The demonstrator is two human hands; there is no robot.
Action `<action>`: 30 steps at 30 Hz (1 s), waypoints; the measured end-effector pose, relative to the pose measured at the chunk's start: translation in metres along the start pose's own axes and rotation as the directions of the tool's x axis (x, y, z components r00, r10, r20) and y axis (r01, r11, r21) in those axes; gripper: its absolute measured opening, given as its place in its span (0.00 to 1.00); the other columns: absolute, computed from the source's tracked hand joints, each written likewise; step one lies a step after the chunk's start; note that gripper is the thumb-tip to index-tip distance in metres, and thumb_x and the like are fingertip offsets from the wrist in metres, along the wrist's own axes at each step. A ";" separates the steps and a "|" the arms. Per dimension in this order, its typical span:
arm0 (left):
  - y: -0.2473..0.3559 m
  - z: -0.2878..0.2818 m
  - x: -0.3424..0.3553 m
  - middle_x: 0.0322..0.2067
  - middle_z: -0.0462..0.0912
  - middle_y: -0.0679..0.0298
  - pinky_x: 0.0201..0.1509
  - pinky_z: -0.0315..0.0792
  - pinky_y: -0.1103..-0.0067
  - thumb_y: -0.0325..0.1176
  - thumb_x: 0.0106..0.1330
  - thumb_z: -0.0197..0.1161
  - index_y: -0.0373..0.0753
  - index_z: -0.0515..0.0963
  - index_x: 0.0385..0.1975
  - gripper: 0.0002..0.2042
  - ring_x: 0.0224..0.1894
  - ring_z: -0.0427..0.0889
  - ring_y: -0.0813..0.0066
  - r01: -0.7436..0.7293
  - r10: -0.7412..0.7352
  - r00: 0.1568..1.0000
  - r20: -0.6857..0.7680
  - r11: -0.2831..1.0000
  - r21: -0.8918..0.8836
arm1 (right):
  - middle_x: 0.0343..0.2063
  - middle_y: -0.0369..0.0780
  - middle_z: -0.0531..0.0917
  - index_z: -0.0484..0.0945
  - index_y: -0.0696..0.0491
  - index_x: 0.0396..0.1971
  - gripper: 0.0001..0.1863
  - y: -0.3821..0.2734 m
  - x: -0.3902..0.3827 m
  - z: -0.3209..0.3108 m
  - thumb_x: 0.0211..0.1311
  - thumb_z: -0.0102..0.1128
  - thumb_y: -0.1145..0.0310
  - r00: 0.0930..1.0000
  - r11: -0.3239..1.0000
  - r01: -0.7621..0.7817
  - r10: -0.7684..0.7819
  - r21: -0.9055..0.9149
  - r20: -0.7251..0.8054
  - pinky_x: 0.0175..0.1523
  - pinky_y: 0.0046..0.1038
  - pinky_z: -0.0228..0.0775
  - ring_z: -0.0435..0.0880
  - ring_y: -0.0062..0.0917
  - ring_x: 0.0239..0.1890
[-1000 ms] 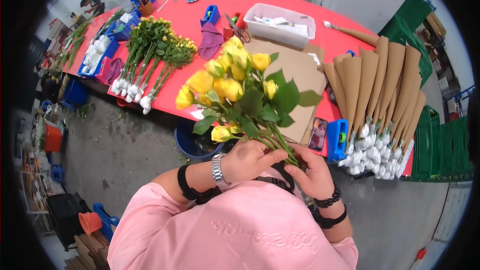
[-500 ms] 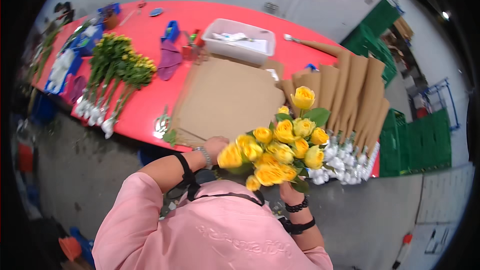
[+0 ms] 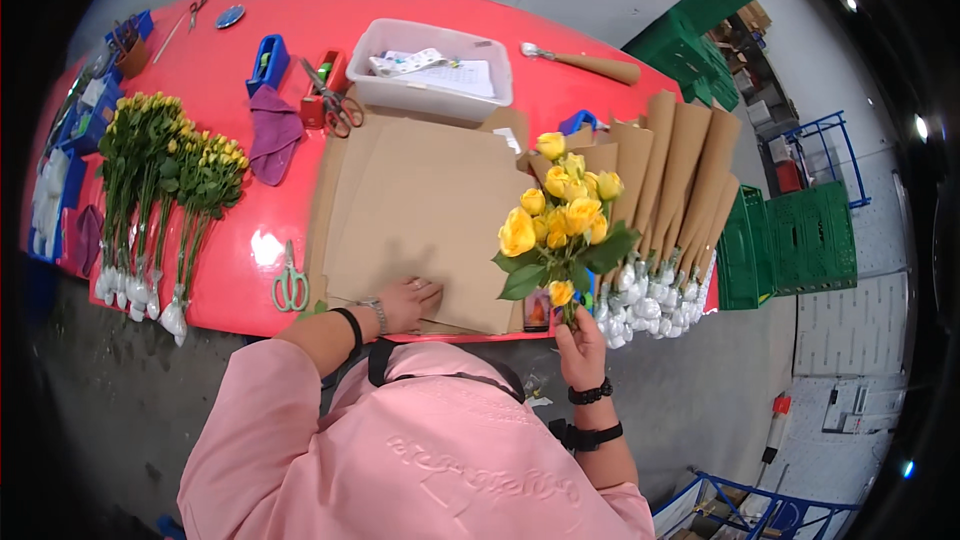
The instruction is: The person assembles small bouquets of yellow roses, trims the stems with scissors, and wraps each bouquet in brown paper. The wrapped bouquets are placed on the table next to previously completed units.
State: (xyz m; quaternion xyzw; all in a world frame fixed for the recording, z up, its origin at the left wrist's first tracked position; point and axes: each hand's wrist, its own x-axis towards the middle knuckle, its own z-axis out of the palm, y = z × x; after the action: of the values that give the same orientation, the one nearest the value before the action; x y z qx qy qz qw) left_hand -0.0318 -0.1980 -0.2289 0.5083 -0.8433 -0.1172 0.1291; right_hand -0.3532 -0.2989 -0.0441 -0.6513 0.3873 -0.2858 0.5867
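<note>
My left hand [image 3: 408,302] lies on a stack of brown paper sheets [image 3: 420,210] at the table's near edge, fingers apart. My right hand [image 3: 582,345] grips the stems of a yellow rose bouquet [image 3: 565,215], held upright to the right of the paper, with green leaves below the blooms. Behind it, brown paper cones [image 3: 685,160] with white-wrapped stem ends [image 3: 655,295] lie in a row. A phone [image 3: 537,312] is partly hidden beside the bouquet. Green-handled scissors [image 3: 291,280] lie left of the paper.
On the red table [image 3: 280,310] are bundled yellow roses [image 3: 170,170], a purple cloth [image 3: 272,140], tape dispensers [image 3: 268,62], dark scissors [image 3: 342,110] and a translucent bin [image 3: 430,40]. Green crates [image 3: 810,240] stand beyond the right end. A blue metal cart [image 3: 760,510] is at lower right.
Both hands held the bouquet earlier; my left hand has let go and moved left onto the paper. The bouquet has swung right in my right hand, and the view has shifted.
</note>
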 end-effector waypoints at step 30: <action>-0.022 -0.078 -0.006 0.36 0.79 0.59 0.55 0.73 0.60 0.34 0.57 0.60 0.38 0.78 0.30 0.07 0.49 0.79 0.57 0.210 -0.173 0.918 -0.356 0.975 0.068 | 0.37 0.46 0.82 0.85 0.48 0.52 0.19 0.132 0.177 0.096 0.61 0.68 0.59 0.835 0.581 0.376 0.125 -0.722 0.536 0.57 0.41 0.74 0.81 0.42 0.48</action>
State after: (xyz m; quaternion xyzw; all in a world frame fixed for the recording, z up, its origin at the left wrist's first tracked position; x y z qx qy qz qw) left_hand 0.0151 -0.2074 -0.1637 0.6072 -0.7583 0.0067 0.2370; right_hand -0.2008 -0.3973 -0.2030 -0.9232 0.2449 0.0708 0.2875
